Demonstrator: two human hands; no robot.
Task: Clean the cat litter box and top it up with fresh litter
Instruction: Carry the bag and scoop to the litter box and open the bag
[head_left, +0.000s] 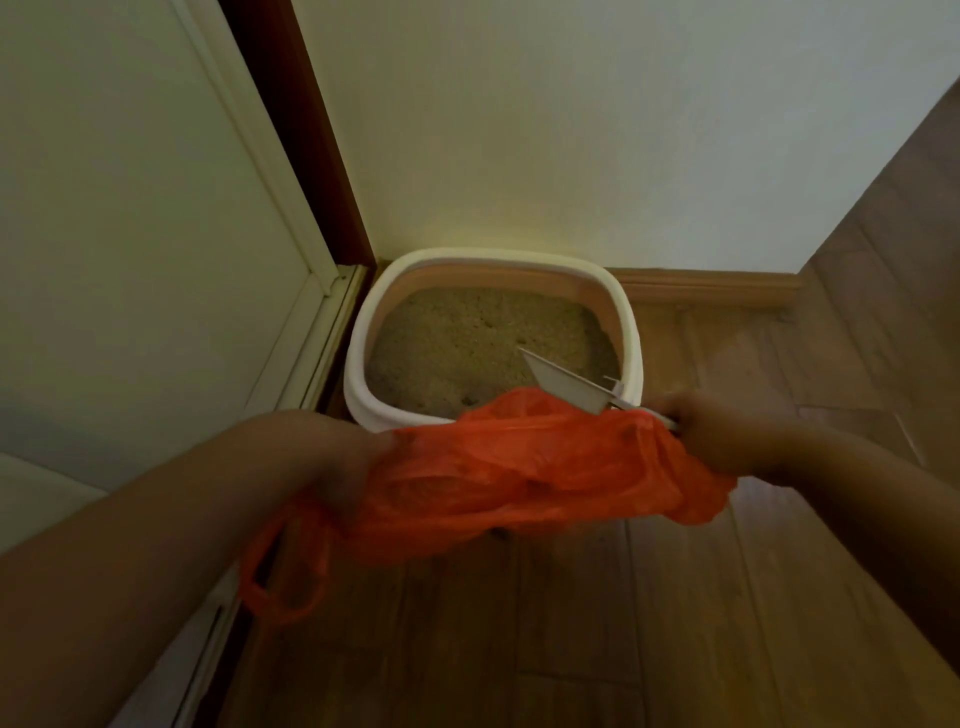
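Note:
A white litter box stands in the corner against the wall, filled with tan litter. An orange plastic bag is stretched between my hands just in front of the box. My left hand grips the bag's left side, and one handle loop hangs below it. My right hand grips the bag's right edge together with the handle of a white litter scoop. The scoop's blade points up and left over the near right part of the litter.
A white door with a dark wooden frame stands on the left. A pale wall with a wooden skirting board runs behind the box. Wooden floorboards spread below and to the right.

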